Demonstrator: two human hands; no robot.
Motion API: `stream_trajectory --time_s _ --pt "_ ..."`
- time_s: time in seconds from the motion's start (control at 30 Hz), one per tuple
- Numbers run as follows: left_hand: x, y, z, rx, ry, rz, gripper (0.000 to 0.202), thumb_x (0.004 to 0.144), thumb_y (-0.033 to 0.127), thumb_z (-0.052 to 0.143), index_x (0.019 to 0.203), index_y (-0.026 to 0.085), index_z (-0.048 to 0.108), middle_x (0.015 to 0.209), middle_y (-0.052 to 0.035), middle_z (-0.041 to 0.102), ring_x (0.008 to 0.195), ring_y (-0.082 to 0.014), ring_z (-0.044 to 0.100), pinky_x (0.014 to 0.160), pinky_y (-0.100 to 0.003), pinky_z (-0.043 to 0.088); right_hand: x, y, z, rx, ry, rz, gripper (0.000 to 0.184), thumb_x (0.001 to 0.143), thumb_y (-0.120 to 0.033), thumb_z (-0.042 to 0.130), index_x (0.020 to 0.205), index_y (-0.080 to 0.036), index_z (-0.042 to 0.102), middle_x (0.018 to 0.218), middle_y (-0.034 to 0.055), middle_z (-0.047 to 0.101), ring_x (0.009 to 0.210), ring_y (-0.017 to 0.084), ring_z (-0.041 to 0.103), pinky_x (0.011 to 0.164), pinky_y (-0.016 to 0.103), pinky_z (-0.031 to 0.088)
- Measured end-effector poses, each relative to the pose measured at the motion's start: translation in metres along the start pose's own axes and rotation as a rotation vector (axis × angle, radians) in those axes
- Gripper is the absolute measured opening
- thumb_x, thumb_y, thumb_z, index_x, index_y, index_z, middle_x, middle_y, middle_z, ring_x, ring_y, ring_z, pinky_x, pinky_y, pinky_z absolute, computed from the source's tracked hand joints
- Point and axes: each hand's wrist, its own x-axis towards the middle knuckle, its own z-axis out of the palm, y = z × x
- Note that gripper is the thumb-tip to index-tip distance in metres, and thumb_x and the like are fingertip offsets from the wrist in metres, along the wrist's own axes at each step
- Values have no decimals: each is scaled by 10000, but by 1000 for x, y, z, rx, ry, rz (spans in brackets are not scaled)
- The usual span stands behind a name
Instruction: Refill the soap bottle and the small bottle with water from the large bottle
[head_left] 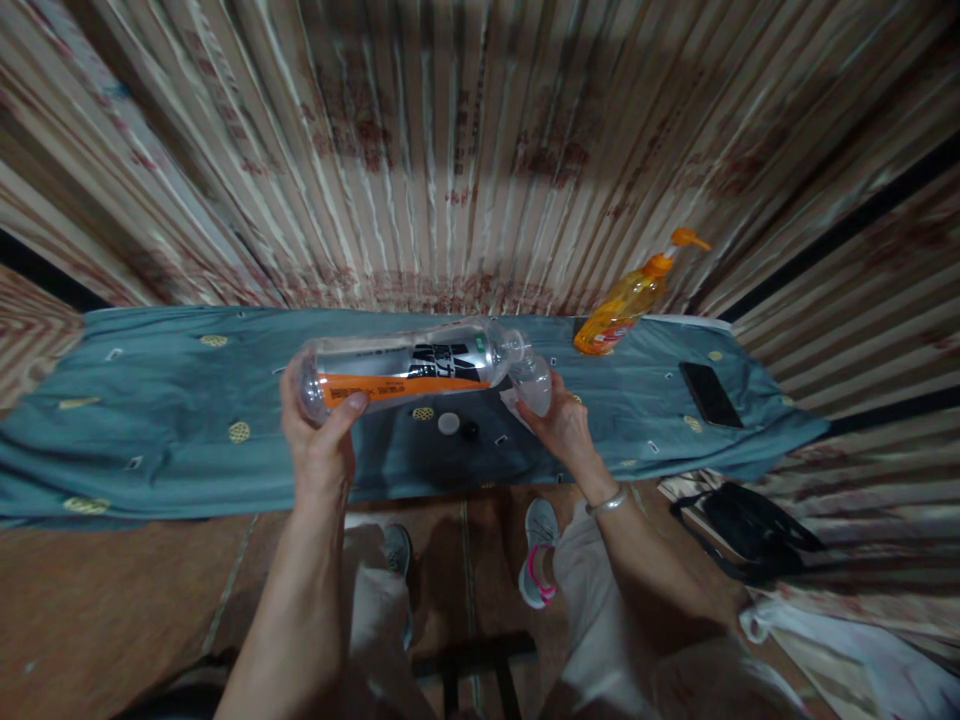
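Note:
My left hand (322, 425) grips the base end of a large clear plastic bottle (405, 365) with a silver, black and orange label. The bottle lies nearly level above the table, its neck pointing right. In my right hand (561, 420) is a small clear plastic container (532, 380), tilted, with its upper end against the bottle's mouth. I cannot tell whether liquid passes between them. Below the bottle, a white cap (448, 424) and a black cap (470, 430) lie side by side on the teal cloth (187, 400).
An orange pump bottle (619, 310) stands at the back right of the table. A dark phone (710, 394) lies near the right end. Patterned curtains (450, 150) hang behind, and a black bag (750, 525) is on the lower right.

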Motion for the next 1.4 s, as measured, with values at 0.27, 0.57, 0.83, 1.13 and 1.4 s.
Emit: stream_trajectory --time_s 0.27,0.57,0.83,1.13,1.4 --pt "-1 2 2 -18 19 -8 958 658 613 1228 1485 327 837 1574 -93 833 1511 -398 781 1413 -599 583 0 0 1 28 2 9 828 1124 -663 807 1701 -75 713 1192 252 986 1037 404 954 872 409 698" --pt "0 5 6 -40 57 -40 1003 562 622 1243 1439 342 847 1545 -86 837 1458 -393 766 1400 -599 565 0 1 1 19 16 1 816 1125 -659 806 1686 -72 729 1187 256 988 1026 405 960 865 415 714" --pt "0 2 2 -8 22 -35 1015 628 621 1223 1507 347 797 1603 -84 804 1505 -389 755 1399 -584 568 0 -1 -1 26 14 12 832 1127 -686 785 1685 -70 731 1165 250 988 1002 397 952 840 404 702" --pt "1 0 2 -56 54 -38 1060 551 578 1261 1487 329 832 1543 -70 833 1478 -376 783 1402 -576 578 0 -2 -3 20 17 8 838 1130 -683 787 1692 -65 725 1163 255 986 991 400 948 836 407 696" --pt "-1 5 2 -21 1 -11 919 684 645 1222 1461 345 835 1572 -98 823 1531 -425 768 1443 -663 560 0 1 1 10 7 2 833 1131 -686 796 1693 -78 712 1184 255 985 1019 403 952 853 408 702"
